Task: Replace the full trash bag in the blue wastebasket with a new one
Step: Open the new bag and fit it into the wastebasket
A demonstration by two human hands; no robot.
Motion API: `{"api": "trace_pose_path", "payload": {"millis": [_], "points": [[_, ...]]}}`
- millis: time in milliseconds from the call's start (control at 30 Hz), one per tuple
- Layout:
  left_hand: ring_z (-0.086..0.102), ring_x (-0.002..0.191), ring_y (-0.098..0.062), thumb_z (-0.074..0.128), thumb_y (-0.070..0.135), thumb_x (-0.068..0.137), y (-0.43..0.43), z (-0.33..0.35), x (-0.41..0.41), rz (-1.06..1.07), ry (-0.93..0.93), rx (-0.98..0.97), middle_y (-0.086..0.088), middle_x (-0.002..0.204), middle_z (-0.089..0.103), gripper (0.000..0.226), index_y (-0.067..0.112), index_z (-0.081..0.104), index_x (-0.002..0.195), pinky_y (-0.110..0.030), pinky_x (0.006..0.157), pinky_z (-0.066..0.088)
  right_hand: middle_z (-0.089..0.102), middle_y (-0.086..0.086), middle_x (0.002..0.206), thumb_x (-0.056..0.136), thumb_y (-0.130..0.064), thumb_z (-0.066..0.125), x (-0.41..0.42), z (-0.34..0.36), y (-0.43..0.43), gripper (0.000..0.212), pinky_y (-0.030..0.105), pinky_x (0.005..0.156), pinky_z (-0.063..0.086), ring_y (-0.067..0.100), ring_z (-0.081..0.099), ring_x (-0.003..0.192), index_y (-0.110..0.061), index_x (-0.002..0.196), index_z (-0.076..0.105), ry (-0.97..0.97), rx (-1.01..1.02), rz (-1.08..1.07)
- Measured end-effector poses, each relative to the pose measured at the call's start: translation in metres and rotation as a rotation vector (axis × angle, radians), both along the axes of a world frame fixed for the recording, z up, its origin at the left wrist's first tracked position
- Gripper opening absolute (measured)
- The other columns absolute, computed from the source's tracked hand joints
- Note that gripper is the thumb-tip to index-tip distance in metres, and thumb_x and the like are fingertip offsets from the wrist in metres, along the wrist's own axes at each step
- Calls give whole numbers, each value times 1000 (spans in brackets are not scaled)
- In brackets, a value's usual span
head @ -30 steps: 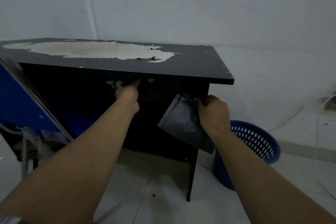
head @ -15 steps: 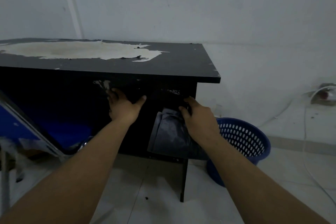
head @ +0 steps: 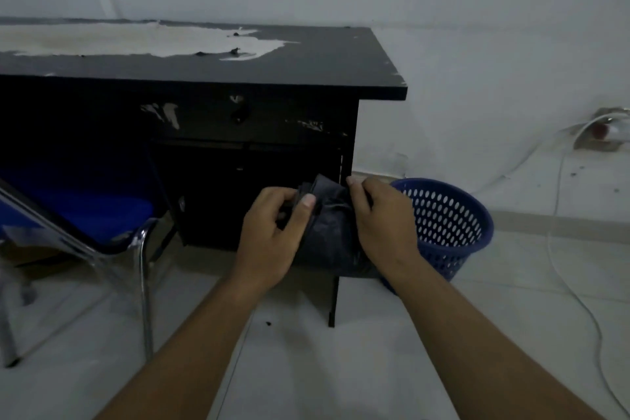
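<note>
The left hand [head: 272,232] and right hand [head: 381,225] gripped the folded dark bag [head: 330,225] between them; the blue wastebasket [head: 446,225] stood just to the right, nearest the right hand, apparently unlined.

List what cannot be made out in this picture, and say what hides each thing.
Bag: head view; the left hand and right hand cover its sides, and dim light hides its folds.
Wastebasket: head view; its near wall hides its bottom, the right hand its left side.
Chair: head view; cut off by the left edge.
Desk front: head view; too dark to tell door from opening.
</note>
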State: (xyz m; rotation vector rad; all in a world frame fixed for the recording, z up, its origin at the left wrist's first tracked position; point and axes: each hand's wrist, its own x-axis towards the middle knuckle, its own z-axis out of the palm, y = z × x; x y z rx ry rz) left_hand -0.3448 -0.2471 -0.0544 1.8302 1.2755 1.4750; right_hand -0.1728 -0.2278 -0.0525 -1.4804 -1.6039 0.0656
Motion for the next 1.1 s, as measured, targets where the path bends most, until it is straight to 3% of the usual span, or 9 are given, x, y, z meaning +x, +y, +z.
{"api": "trace_pose_path", "payload": {"millis": [67, 200, 267, 333, 400, 500, 733, 900, 1100], "points": [[66, 88, -3, 58, 60, 79, -4, -4, 5, -129, -100, -127, 10, 98, 67, 47, 22, 63, 106, -16, 72, 50, 46, -6, 58, 102, -37, 45, 2, -8, -6, 42, 29, 55, 31, 13, 46, 53, -22, 63, 41, 61, -28, -21], [64, 104, -1, 77, 54, 73, -5, -3, 16, -239, -172, -424, 13, 115, 63, 71, 27, 49, 132, -22, 85, 55, 41, -7, 53, 101, -36, 48, 9, -10, -18, 46, 27, 49, 27, 7, 40, 49, -23, 59, 35, 160, -76, -97], [68, 102, -9, 75, 38, 81, -7, 5, 22, -304, -204, -521, 6, 110, 70, 44, 22, 61, 120, -30, 88, 57, 41, -7, 53, 101, -34, 49, 13, -3, -28, 45, 27, 49, 30, 8, 41, 50, -22, 59, 36, 218, -111, -112], [70, 96, -12, 68, 25, 91, -15, 22, 27, -336, -182, -560, 3, 100, 74, 20, 18, 67, 109, -28, 82, 57, 42, -7, 54, 101, -33, 50, 17, 10, -41, 44, 26, 51, 32, 8, 43, 52, -27, 60, 35, 246, -171, -121], [70, 91, -7, 62, 22, 96, -25, 44, 32, -330, -145, -595, 6, 95, 73, 13, 18, 66, 107, -21, 75, 54, 41, -8, 55, 100, -34, 50, 21, 30, -57, 43, 19, 50, 31, 6, 44, 54, -31, 61, 33, 240, -228, -122], [68, 92, -5, 57, 25, 98, -41, 88, 41, -299, -55, -646, 8, 99, 71, 14, 20, 64, 110, -26, 79, 56, 43, -11, 60, 101, -32, 48, 33, 75, -83, 37, 15, 53, 30, 3, 44, 58, -26, 65, 39, 191, -317, -114], [66, 97, -2, 51, 30, 101, -81, 225, 71, -282, -65, -760, 11, 107, 69, 15, 28, 59, 113, -21, 80, 54, 58, 0, 95, 94, -32, 53, 70, 217, -141, 20, 34, 79, 43, 15, 51, 90, -16, 100, 62, 14, -406, -144], [66, 101, -1, 48, 36, 101, -95, 318, 97, -244, -178, -816, 12, 112, 68, 17, 34, 58, 115, -23, 88, 54, 50, 5, 127, 88, -34, 55, 81, 313, -169, 39, 35, 107, 25, 21, 43, 124, -19, 124, 58, -193, -408, -180], [63, 106, -4, 34, 55, 100, -90, 392, 128, -214, -347, -869, 15, 110, 69, 39, 36, 64, 116, -26, 92, 49, 49, -2, 136, 89, -38, 54, 82, 385, -158, 52, 33, 107, 36, 14, 40, 125, -20, 138, 48, -9, -445, -23]]}}
